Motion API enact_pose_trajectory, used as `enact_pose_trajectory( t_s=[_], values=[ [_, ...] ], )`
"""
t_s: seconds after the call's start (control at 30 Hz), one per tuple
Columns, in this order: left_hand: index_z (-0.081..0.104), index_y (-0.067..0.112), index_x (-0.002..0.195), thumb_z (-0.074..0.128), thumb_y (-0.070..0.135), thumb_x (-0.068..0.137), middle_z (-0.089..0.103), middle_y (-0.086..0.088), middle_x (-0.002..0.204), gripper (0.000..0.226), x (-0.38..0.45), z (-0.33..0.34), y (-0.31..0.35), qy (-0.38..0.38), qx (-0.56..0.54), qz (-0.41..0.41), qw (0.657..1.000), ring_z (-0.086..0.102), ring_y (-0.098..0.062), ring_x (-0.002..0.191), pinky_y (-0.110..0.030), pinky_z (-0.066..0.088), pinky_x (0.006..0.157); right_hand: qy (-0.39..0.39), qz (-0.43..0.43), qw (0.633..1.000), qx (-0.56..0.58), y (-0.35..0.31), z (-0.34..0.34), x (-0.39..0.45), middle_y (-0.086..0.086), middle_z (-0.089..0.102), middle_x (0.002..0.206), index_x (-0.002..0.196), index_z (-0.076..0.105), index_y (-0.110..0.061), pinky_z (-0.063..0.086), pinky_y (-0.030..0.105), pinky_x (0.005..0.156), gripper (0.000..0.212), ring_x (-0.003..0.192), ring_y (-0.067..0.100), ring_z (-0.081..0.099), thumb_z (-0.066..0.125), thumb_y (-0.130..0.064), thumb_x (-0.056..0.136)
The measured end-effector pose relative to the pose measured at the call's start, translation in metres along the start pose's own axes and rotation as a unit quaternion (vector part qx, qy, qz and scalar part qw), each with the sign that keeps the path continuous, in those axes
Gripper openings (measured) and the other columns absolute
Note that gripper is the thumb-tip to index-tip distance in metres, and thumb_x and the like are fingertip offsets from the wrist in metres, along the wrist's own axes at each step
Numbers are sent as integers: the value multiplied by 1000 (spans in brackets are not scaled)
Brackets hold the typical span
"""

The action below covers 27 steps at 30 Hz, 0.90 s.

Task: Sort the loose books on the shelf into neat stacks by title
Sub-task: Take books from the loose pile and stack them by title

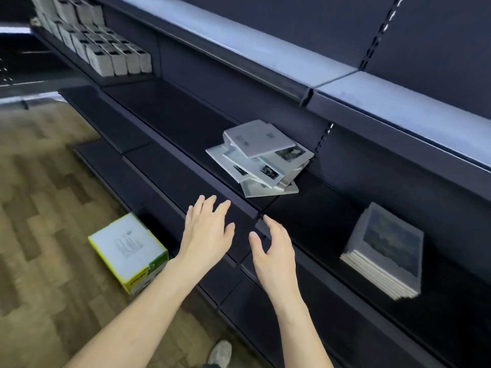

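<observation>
Dark metal shelving in several tiers runs diagonally across the view above a wood-patterned floor, with a paler shelf edge overhead. On the middle tier, near an upright slotted rail, lies a loose pile of pale grey books, their covers fanned out at differing angles and overlapping, some showing a small dark photograph. Further right on the same tier stands a neat stack of books with a dark picture on the top cover, well apart from the loose pile. At far upper left, rows of pale boxed items stand packed together on a higher tier. A white box with yellow-green edges sits on the floor beside the lowest tier, and a grey shoe shows at the bottom edge. Both bare forearms reach toward the shelf front. The left hand is spread flat with fingers straight and slightly apart, holding nothing. The right hand has fingers loosely curved and thumb apart, likewise holding nothing. Both hands hover in front of and below the loose pile, not touching it.
</observation>
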<state>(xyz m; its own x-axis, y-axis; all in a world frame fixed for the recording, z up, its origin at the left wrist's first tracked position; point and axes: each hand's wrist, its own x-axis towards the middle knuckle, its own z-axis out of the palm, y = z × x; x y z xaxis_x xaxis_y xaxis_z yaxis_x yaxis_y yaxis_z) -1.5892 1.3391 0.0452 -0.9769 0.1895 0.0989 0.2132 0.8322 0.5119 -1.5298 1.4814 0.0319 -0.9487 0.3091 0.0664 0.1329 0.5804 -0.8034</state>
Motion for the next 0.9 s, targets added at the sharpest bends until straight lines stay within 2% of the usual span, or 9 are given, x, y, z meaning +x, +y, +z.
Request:
enact_pose_trajectory(
  t_s=[0.23, 0.37, 0.5, 0.53, 0.67, 0.77, 0.83, 0.9],
  values=[
    [32, 26, 150, 45, 34, 100, 22, -4, 160, 53, 68, -4, -8, 19, 6, 2, 1000, 5, -24, 150, -42, 9, 122, -4, -31, 999, 34, -11, 21, 79, -6, 43, 151, 149, 40, -23, 36, 37, 115, 52, 140, 7, 36, 55, -32, 100],
    [35, 24, 149, 48, 34, 98, 28, -3, 156, 53, 111, 1, -6, 23, 15, 13, 1000, 8, -25, 149, -41, 11, 120, -5, -43, 999, 32, -12, 23, 126, -5, 51, 144, 145, 47, -21, 33, 17, 103, 47, 131, 4, 42, 56, -28, 100],
    [42, 20, 144, 52, 31, 96, 37, -4, 149, 51, 146, 5, -9, 30, 32, 18, 999, 17, -27, 145, -40, 19, 118, 11, -68, 997, 30, -12, 31, 171, -9, 51, 141, 145, 47, -19, 33, 13, 102, 48, 129, 2, 45, 58, -19, 98],
    [44, 19, 142, 53, 30, 95, 38, -4, 148, 49, 153, 6, -11, 33, 31, 18, 999, 19, -27, 144, -40, 21, 117, 23, -77, 996, 30, -12, 34, 181, -9, 51, 138, 144, 48, -19, 35, 14, 101, 49, 127, 2, 46, 60, -18, 97],
    [49, 19, 137, 54, 27, 92, 43, -3, 142, 46, 176, 9, -18, 41, 27, 21, 999, 27, -26, 139, -38, 26, 113, 44, -76, 996, 24, -10, 47, 213, 1, 52, 138, 143, 48, -18, 51, 36, 98, 49, 119, 12, 56, 62, -16, 96],
    [47, 23, 140, 55, 27, 92, 44, -1, 139, 49, 191, 10, -25, 39, 17, 27, 999, 30, -26, 138, -40, 31, 113, 17, -47, 999, 9, -9, 55, 231, 2, 36, 154, 146, 43, -23, 50, 41, 102, 55, 129, 19, 53, 63, -21, 95],
    [45, 26, 142, 54, 26, 92, 41, 1, 142, 51, 202, 8, -31, 31, 4, 31, 999, 26, -26, 141, -40, 28, 114, 6, -33, 999, -9, -9, 64, 242, 1, 25, 161, 148, 42, -25, 47, 43, 106, 56, 134, 21, 50, 63, -25, 96],
    [44, 29, 143, 54, 25, 93, 39, 0, 146, 51, 214, 7, -37, 21, -10, 38, 999, 20, -27, 144, -40, 25, 115, 15, -26, 999, -25, -12, 72, 251, -1, 24, 162, 148, 41, -28, 46, 45, 107, 56, 134, 21, 50, 62, -29, 96]
  ],
)
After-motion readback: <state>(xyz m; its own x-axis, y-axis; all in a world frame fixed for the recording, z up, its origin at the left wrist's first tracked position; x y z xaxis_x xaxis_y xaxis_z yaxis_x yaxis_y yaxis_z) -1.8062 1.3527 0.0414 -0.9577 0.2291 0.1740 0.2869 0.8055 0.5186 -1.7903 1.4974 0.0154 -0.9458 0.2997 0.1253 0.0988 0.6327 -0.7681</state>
